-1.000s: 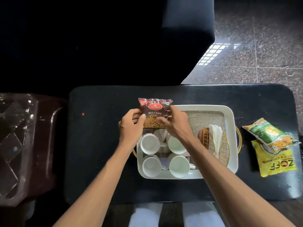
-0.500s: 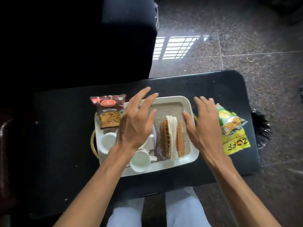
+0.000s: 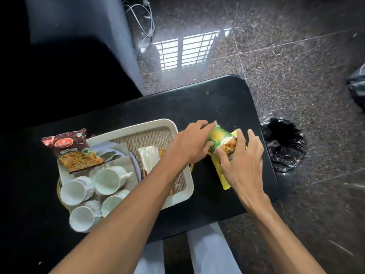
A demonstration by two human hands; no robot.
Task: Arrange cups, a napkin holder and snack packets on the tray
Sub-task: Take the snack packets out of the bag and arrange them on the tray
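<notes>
A white tray (image 3: 178,127) lies on the black table. Several white cups (image 3: 109,179) crowd its near left part. A maroon snack packet (image 3: 73,150) rests on the tray's far left corner. The napkin holder (image 3: 150,159) with white napkins stands in the tray's middle, partly behind my left forearm. To the right of the tray a green snack packet (image 3: 221,142) lies on a yellow packet (image 3: 220,171). My left hand (image 3: 190,144) and my right hand (image 3: 242,162) both close on the green packet from either side.
The black table (image 3: 207,103) ends just right of the packets. A bin with a black bag (image 3: 284,144) stands on the stone floor past that edge. A dark sofa fills the far left. My legs show below the table's near edge.
Both hands left the maroon packet on the tray's far left corner, swung right past the tray and took hold of the green packet. The view has turned right.
</notes>
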